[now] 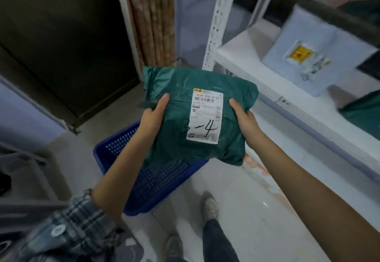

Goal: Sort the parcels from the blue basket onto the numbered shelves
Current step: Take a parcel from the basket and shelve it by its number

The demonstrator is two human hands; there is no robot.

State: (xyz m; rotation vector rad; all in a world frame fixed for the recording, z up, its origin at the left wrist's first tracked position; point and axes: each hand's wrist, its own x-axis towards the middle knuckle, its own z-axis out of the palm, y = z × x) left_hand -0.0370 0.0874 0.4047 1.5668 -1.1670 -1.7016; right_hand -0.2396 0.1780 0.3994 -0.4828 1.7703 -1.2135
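- My left hand [153,115] and right hand [243,121] grip a green parcel [197,115] by its side edges, thumbs on top.
- Blue basket [123,148] sits below my hands; white shelf [246,56] stands right.

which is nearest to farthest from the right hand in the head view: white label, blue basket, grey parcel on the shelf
1. White label, just left of the right hand on the held green parcel.
2. Blue basket, below and left, on the floor.
3. Grey parcel, up right on the shelf.
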